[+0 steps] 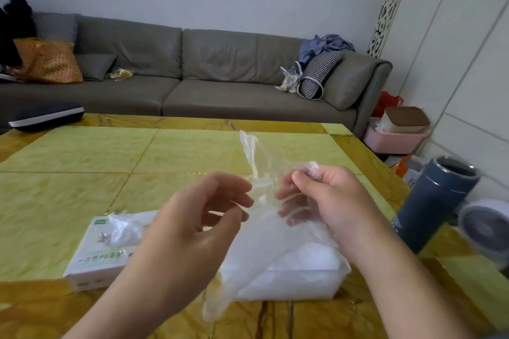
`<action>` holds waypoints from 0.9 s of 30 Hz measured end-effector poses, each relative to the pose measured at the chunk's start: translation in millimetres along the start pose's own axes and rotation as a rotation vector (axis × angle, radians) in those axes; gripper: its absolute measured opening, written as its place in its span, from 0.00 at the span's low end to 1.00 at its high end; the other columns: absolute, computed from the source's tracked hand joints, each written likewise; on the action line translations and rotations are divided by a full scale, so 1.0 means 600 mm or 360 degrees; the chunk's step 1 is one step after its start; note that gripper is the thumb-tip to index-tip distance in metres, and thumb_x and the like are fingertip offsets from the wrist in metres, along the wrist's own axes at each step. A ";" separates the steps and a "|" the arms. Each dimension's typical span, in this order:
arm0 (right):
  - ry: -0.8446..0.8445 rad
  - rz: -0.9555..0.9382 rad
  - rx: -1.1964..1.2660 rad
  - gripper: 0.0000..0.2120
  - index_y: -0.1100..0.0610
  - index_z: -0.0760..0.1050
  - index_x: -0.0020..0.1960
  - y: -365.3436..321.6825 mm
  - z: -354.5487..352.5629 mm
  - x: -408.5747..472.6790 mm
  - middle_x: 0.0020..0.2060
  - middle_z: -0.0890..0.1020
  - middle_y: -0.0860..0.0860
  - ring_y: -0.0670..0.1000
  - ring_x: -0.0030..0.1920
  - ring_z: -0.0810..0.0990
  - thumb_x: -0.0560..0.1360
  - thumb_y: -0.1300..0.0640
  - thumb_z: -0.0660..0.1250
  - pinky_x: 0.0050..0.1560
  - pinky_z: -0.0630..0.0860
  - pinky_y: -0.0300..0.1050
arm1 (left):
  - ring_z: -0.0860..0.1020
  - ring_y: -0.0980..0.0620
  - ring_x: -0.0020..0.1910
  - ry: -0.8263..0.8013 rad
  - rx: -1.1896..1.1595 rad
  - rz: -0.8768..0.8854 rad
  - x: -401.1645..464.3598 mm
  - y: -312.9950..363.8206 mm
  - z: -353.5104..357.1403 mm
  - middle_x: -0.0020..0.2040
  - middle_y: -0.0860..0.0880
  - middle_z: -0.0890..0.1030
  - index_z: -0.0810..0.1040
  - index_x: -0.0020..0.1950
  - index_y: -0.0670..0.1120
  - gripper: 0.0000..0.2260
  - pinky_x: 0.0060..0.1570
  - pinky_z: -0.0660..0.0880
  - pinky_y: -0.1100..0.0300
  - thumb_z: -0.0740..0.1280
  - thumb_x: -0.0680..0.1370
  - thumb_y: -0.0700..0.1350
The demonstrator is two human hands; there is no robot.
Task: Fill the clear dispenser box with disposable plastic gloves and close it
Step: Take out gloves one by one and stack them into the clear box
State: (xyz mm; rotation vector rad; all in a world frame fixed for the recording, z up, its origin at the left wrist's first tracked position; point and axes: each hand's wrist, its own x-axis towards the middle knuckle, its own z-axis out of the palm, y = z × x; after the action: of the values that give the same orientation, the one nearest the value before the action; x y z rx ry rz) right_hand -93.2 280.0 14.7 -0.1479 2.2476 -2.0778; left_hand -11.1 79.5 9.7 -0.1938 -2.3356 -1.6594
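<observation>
A thin clear plastic glove (259, 173) hangs in the air above the table, stretched between my two hands. My right hand (327, 195) pinches a bunched part of it between thumb and fingers. My left hand (203, 217) has its fingers loosely curved with the tips at the film; whether it grips the glove is unclear. Below them stands the clear dispenser box (286, 278), open at the top and filled with white crumpled gloves. To its left lies a white cardboard glove packet (102, 250) with gloves poking out of its opening.
A dark blue thermos cup (432, 201) stands open at the table's right edge, with a small white fan (487, 226) beside it. The yellow-green stone table (82, 168) stretches ahead. A grey sofa (192, 74) lies beyond, and a pink bin (396, 140) sits on the floor.
</observation>
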 end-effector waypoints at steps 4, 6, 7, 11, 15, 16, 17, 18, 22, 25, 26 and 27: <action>0.0040 -0.0041 -0.0017 0.12 0.63 0.82 0.51 0.010 -0.019 0.009 0.41 0.87 0.60 0.59 0.36 0.86 0.86 0.64 0.60 0.40 0.82 0.55 | 0.84 0.56 0.50 -0.0108 0.0244 -0.0033 0.007 -0.008 0.029 0.48 0.58 0.85 0.82 0.53 0.57 0.13 0.53 0.81 0.51 0.67 0.80 0.38; 0.0036 -0.0165 -0.0044 0.13 0.62 0.82 0.51 0.011 -0.027 0.011 0.42 0.88 0.59 0.60 0.40 0.87 0.86 0.64 0.60 0.45 0.83 0.58 | 0.83 0.59 0.50 -0.0119 0.0364 0.0027 0.008 -0.009 0.044 0.48 0.62 0.85 0.81 0.53 0.59 0.12 0.51 0.79 0.58 0.67 0.81 0.40; 0.0028 -0.0251 -0.0042 0.13 0.61 0.83 0.51 0.010 -0.032 0.011 0.43 0.88 0.59 0.60 0.41 0.87 0.86 0.65 0.60 0.47 0.84 0.60 | 0.82 0.61 0.50 -0.0117 0.0432 0.0060 0.009 -0.008 0.052 0.48 0.64 0.84 0.81 0.53 0.60 0.12 0.50 0.78 0.62 0.67 0.81 0.41; -0.0039 -0.0842 0.0012 0.11 0.62 0.84 0.50 -0.012 -0.047 0.002 0.46 0.88 0.56 0.55 0.51 0.87 0.82 0.70 0.64 0.58 0.83 0.52 | 0.82 0.60 0.48 0.0062 0.0527 0.0172 0.024 -0.001 0.057 0.47 0.66 0.83 0.81 0.52 0.60 0.14 0.45 0.78 0.63 0.67 0.80 0.39; -0.0287 -0.1132 -0.0259 0.12 0.61 0.85 0.46 -0.024 -0.073 -0.014 0.49 0.88 0.52 0.55 0.60 0.85 0.79 0.74 0.67 0.62 0.79 0.48 | 0.83 0.59 0.43 0.0573 0.0290 0.0130 0.048 0.000 0.031 0.43 0.60 0.84 0.81 0.48 0.55 0.14 0.41 0.75 0.63 0.67 0.79 0.35; -0.0340 -0.1070 -0.0382 0.14 0.61 0.86 0.44 -0.018 -0.078 -0.014 0.50 0.88 0.51 0.54 0.61 0.84 0.78 0.74 0.66 0.63 0.79 0.47 | 0.82 0.59 0.42 0.0679 0.0264 0.0107 0.050 -0.001 0.023 0.43 0.60 0.84 0.80 0.47 0.55 0.13 0.40 0.74 0.63 0.67 0.79 0.35; -0.0377 -0.0965 -0.0516 0.16 0.59 0.87 0.43 -0.011 -0.081 -0.014 0.50 0.88 0.47 0.50 0.61 0.84 0.78 0.74 0.66 0.63 0.78 0.44 | 0.82 0.58 0.42 0.0781 0.0266 0.0108 0.052 -0.005 0.017 0.43 0.58 0.84 0.80 0.48 0.54 0.13 0.39 0.73 0.62 0.66 0.79 0.35; -0.0399 -0.0833 -0.0654 0.18 0.56 0.87 0.42 -0.004 -0.083 -0.013 0.50 0.88 0.43 0.46 0.61 0.83 0.78 0.74 0.66 0.63 0.78 0.40 | 0.81 0.56 0.43 0.0879 0.0280 0.0143 0.051 -0.006 0.013 0.44 0.57 0.83 0.79 0.48 0.54 0.12 0.38 0.72 0.61 0.65 0.79 0.35; -0.0408 -0.0458 -0.1136 0.19 0.47 0.88 0.42 0.030 -0.088 -0.002 0.50 0.86 0.33 0.35 0.59 0.80 0.80 0.67 0.66 0.67 0.76 0.42 | 0.79 0.54 0.47 0.0881 0.0373 0.0519 0.039 0.016 0.025 0.46 0.56 0.81 0.78 0.49 0.51 0.11 0.42 0.74 0.59 0.61 0.76 0.36; -0.0445 -0.0381 -0.1276 0.19 0.45 0.88 0.43 0.039 -0.091 0.001 0.49 0.86 0.32 0.34 0.59 0.80 0.81 0.64 0.65 0.69 0.76 0.43 | 0.78 0.60 0.50 0.0426 0.0646 0.0682 0.045 0.030 0.060 0.48 0.59 0.81 0.80 0.50 0.51 0.12 0.47 0.70 0.72 0.64 0.77 0.34; -0.0455 -0.0345 -0.1261 0.19 0.45 0.88 0.42 0.040 -0.091 0.000 0.49 0.86 0.33 0.35 0.59 0.81 0.81 0.64 0.65 0.68 0.76 0.44 | 0.78 0.61 0.51 0.0219 0.0776 0.0667 0.051 0.027 0.074 0.49 0.59 0.80 0.81 0.51 0.52 0.13 0.50 0.71 0.73 0.64 0.78 0.35; -0.0458 -0.0306 -0.1226 0.20 0.46 0.88 0.41 0.039 -0.091 -0.003 0.48 0.86 0.33 0.35 0.59 0.81 0.81 0.65 0.65 0.68 0.76 0.44 | 0.77 0.61 0.52 0.0028 0.0903 0.0613 0.059 0.017 0.088 0.51 0.60 0.80 0.81 0.53 0.53 0.13 0.51 0.72 0.71 0.64 0.79 0.36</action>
State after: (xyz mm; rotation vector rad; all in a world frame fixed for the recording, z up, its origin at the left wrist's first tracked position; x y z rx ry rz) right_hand -98.6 335.8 -4.4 -0.6717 2.7670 -1.0340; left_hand -49.6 131.0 13.1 -0.4685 -2.4494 -0.7861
